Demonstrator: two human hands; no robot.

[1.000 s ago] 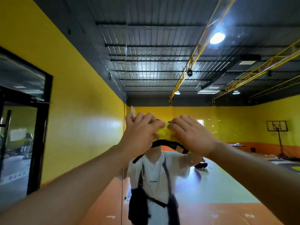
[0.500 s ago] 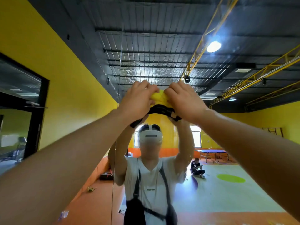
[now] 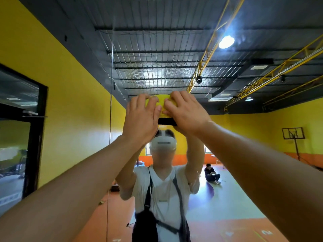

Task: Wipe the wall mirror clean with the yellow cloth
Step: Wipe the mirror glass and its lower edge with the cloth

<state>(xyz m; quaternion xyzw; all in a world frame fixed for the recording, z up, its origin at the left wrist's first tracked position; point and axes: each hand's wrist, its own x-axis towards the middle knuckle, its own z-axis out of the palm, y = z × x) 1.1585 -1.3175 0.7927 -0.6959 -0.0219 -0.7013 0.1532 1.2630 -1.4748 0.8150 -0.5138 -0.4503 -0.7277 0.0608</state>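
Yellow cloth point(image 3: 161, 102) pinned flat against the wall mirror point(image 3: 157, 49), high up, above the reflected headset point(image 3: 163, 144). Left hand point(image 3: 141, 119) laid over its left half, palm toward the glass, fingers nearly straight and pressing, only the tips bent at the top edge. Right hand point(image 3: 185, 112) on its right half, fingers bent at the knuckles, tips dug into the fabric in a grip. Hands close together at the middle, neither nearer the cloth than the other, both forearms raised steeply toward it. Long axis of the cloth apparently level, left to right, though only a small patch shows between the fingers. Probably near the top of reach, so the next stroke most likely down or sideways across the glass below. Vertical seam point(image 3: 111, 119) in the mirror just left of the left hand. Dark band point(image 3: 166, 121) directly under the cloth: part of it, its reflection or a shadow, impossible to tell. Streaks or dirt on the glass not discernible. Farther out, a dark-framed glass door point(image 3: 22, 137) at far left and a basketball hoop point(image 3: 293, 135) at far right.
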